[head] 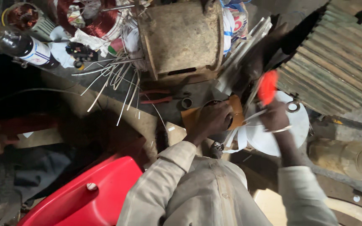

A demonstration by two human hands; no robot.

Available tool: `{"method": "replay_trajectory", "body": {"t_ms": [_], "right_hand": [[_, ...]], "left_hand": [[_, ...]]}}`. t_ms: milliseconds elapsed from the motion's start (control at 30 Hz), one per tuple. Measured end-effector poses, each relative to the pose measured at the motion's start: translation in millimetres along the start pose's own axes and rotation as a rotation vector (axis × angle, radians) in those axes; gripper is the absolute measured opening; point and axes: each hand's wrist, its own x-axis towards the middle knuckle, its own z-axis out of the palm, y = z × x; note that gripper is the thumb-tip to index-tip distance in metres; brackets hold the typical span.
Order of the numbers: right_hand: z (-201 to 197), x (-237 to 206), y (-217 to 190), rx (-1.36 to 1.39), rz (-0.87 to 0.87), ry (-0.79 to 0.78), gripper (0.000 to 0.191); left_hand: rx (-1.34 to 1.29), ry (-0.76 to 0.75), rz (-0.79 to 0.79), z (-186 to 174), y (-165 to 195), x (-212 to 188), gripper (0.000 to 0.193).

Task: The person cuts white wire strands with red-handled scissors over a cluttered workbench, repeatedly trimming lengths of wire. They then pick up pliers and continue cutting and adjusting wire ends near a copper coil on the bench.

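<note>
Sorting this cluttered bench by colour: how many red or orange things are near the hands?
Red or orange things:
Orange-red handled tool in the right hand: 1
Red-handled pliers: 1
Red plastic seat: 1
Copper-red wire coil: 1
Total: 4

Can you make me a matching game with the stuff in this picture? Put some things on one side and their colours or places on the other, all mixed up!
Things:
1. Pliers
2. Plastic chair
3. Dark bottle
4. Scissors

Descriptions:
A. top left corner, with a yellow cap
B. orange handles, gripped by the right hand
C. big and red, bottom left
D. red handles, lying below the rusty motor housing

Right pairs: 1-D, 2-C, 3-A, 4-B.

The left hand rests on a tan piece beside the white sheet.
</note>
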Motion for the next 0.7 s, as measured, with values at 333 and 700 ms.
{"method": "replay_trajectory", "body": {"t_ms": [333,700], "right_hand": [[36,-30,-1,0.742,0.674,-0.013,0.036],[48,3,-13,0.577,0.554,-0.133,0.048]], "left_hand": [[0.005,-0.049,-0.083,-1,6,3,0.011],[-0.045,-0.03,-0.057,-7,8,6,0.008]]}}
